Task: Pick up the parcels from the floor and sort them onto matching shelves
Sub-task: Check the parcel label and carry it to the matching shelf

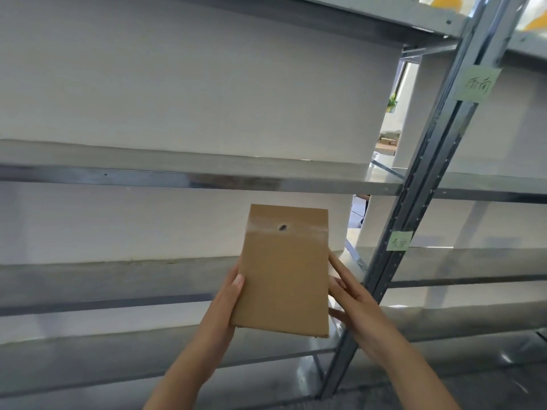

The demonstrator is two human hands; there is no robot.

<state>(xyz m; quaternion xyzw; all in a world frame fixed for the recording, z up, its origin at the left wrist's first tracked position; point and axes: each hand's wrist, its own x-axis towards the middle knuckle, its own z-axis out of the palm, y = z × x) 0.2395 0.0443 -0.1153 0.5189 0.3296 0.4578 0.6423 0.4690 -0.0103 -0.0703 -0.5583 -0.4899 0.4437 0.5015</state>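
Observation:
A flat brown cardboard parcel (pixel 284 270) with a small dark hole near its top is held up in front of the metal shelving. My left hand (pixel 226 303) grips its lower left edge, thumb on the front face. My right hand (pixel 352 294) presses against its right edge with the fingers stretched along it. The parcel hangs in the air in front of the middle shelf (pixel 118 279), touching no shelf. A green paper label (pixel 399 241) with handwriting sticks to the upright post (pixel 414 202) just right of the parcel.
Several bare grey metal shelves run across the view, one above the parcel (pixel 177 176) and one below (pixel 148 350). A second green label (pixel 476 84) sits higher on the post. Yellow and white items lie on the top right shelf (pixel 444 1). White wall behind.

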